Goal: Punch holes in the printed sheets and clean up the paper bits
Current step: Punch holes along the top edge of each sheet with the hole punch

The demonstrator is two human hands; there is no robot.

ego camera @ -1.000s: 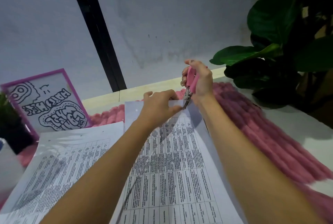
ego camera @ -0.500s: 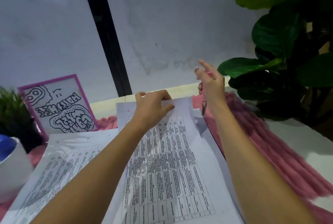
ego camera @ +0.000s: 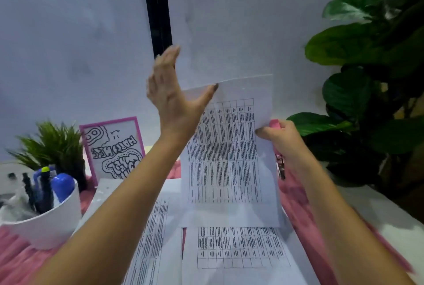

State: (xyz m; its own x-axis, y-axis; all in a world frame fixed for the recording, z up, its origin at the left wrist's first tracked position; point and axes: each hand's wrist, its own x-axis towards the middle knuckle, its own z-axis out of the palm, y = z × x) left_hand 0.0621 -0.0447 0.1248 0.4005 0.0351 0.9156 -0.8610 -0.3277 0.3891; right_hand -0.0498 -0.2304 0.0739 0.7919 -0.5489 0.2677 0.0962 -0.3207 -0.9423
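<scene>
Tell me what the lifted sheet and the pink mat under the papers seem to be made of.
The lifted sheet looks like thin matte printer paper: it curves and carries printed tables. The pink mat seems chunky yarn or plush, going by its fuzzy ridges; blur leaves it open.

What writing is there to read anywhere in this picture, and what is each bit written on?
Nothing can be quoted reliably.
Purple-framed sign: big outlined bubble letters, apparently mirrored; not readable with certainty.
Held sheet: printed table, too small and blurred.
Sheets on the table: same tiny print, unreadable.
Markers in the white cup: no legible label.
Pink hole punch: no lettering visible.
</scene>
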